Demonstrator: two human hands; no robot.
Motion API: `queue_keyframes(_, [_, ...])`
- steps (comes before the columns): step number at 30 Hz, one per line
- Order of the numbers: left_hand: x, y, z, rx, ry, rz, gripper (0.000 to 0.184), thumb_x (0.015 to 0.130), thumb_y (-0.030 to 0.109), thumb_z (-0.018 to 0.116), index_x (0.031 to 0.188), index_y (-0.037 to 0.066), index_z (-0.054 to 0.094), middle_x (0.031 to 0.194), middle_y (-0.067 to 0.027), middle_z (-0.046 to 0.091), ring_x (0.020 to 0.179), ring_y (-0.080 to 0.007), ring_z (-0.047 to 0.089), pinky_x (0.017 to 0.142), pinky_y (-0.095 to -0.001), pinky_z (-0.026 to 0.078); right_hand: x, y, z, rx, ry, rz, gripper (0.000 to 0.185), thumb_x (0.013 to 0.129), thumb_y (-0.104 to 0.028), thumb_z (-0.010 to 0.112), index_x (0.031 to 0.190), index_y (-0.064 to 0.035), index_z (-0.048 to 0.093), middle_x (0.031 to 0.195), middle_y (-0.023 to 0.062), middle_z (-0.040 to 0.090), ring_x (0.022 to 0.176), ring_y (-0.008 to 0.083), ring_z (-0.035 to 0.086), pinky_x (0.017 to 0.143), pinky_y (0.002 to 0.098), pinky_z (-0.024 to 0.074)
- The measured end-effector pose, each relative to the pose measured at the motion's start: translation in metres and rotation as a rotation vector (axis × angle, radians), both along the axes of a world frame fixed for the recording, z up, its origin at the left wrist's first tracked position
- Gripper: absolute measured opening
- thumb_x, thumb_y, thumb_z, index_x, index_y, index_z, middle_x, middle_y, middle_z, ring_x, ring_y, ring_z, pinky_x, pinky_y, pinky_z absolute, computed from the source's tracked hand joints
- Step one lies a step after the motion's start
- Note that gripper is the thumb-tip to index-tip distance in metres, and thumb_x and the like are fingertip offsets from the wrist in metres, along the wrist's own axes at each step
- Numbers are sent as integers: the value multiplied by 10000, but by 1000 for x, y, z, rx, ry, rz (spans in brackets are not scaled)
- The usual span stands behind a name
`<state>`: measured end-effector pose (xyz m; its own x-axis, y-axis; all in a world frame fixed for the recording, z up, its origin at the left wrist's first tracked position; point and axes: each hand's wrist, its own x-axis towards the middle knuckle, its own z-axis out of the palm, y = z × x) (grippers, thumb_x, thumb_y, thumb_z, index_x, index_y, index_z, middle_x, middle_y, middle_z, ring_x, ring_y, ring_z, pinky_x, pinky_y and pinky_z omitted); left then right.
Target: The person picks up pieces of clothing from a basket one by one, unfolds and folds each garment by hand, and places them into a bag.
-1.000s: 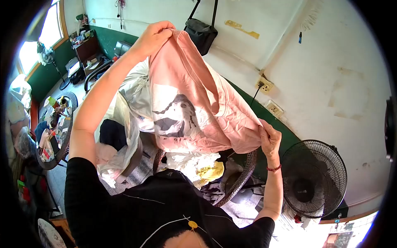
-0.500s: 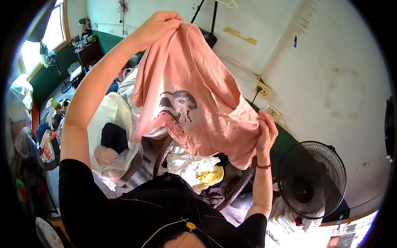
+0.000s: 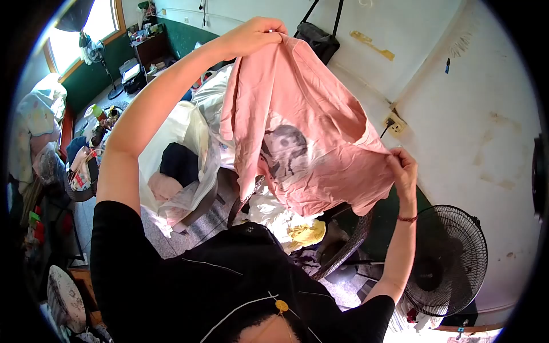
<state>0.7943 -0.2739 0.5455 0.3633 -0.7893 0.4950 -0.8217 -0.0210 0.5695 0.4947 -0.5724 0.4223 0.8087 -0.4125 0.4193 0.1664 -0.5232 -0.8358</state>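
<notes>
A pink T-shirt (image 3: pixel 320 86) with a grey printed picture hangs spread out between my two hands. High up, my left hand (image 3: pixel 260 37) is closed on one shoulder of it. Lower and to the right, the fingers of my right hand (image 3: pixel 403 166) pinch the other side near the neckline. The shirt's lower edge droops over a dark woven-rim basket or chair (image 3: pixel 343 251). Beneath it lie white clothes (image 3: pixel 266 208) and a yellow cloth (image 3: pixel 307 235). What lies directly behind the shirt is hidden.
On the left, a white plastic bag (image 3: pixel 150 186) holds dark and pink clothes. A black fan (image 3: pixel 446 260) stands at the right by the wall. A wall socket (image 3: pixel 396 124) with a plug sits above my right hand. Another fan (image 3: pixel 95 51) is near the window.
The view has swung, so the scene sits lower and further right. Both hands still hold the shirt, which is stretched more taut, its lower left part hanging straighter.
</notes>
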Motion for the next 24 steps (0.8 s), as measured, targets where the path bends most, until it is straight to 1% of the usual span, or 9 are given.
queue_keyframes(1, [3, 1, -6, 7, 7, -1, 135, 829, 115, 451, 881, 13, 523, 810, 28, 507, 786, -37, 451, 732, -187, 362, -1, -3, 3, 41, 9, 5, 99, 781, -84, 539, 830, -3, 568, 656, -29, 515, 571, 46, 453, 518, 183, 350])
queue_keyframes(4, [6, 1, -18, 41, 14, -62, 118, 822, 120, 473, 841, 12, 519, 785, 29, 502, 753, -34, 439, 701, -189, 358, -3, -18, 23, 59, 52, -65, 92, 782, -83, 533, 828, -9, 563, 651, -22, 515, 558, 52, 455, 511, 188, 357])
queue_keyframes(6, [5, 3, -19, 167, -19, -36, 126, 818, 136, 505, 797, 13, 519, 744, 35, 492, 706, -34, 420, 657, -190, 346, -6, -28, 35, 197, 59, 0, 89, 784, -78, 527, 828, -8, 560, 644, -27, 503, 541, 47, 430, 509, 183, 350])
queue_keyframes(11, [13, -3, -30, 218, 25, -81, 153, 822, 164, 529, 774, 20, 525, 710, 44, 478, 672, -37, 406, 629, -192, 334, -7, -33, 56, 23, 50, -8, 76, 806, -66, 514, 816, -9, 564, 652, -29, 516, 539, 38, 431, 519, 171, 352])
queue_keyframes(13, [11, -4, -28, 224, 23, -98, 154, 823, 170, 533, 776, 23, 528, 709, 45, 478, 672, -37, 408, 631, -192, 335, -9, -29, 62, 34, -105, 23, 60, 804, -43, 526, 823, -7, 570, 661, -21, 533, 547, 40, 450, 521, 177, 366])
queue_keyframes(14, [7, -3, -25, 190, 55, -105, 156, 824, 174, 535, 774, 27, 526, 710, 46, 476, 674, -36, 407, 636, -191, 335, -11, -36, 59, 122, -92, 70, 47, 795, -25, 546, 816, -3, 581, 667, -13, 545, 547, 43, 460, 522, 182, 377])
queue_keyframes(17, [9, -6, -27, 135, 80, -124, 159, 826, 184, 541, 773, 35, 521, 711, 49, 472, 680, -32, 406, 647, -187, 333, -7, -45, 39, 58, 18, 58, 34, 805, -43, 556, 818, -27, 583, 662, -35, 524, 564, 45, 441, 552, 183, 368])
queue_keyframes(22, [13, -11, -26, 111, 89, -143, 161, 830, 196, 546, 781, 46, 514, 714, 55, 464, 686, -29, 406, 659, -182, 329, -9, -48, 35, 119, -50, 46, 24, 789, -43, 573, 797, -30, 592, 664, -34, 524, 578, 38, 428, 536, 181, 347])
queue_keyframes(24, [11, -13, -20, 88, 106, -147, 150, 834, 187, 543, 785, 48, 515, 720, 60, 463, 686, -24, 403, 656, -178, 328, -8, -47, 32, 200, -50, 38, 26, 774, -29, 588, 787, -15, 605, 687, -6, 562, 620, 52, 482, 554, 184, 378])
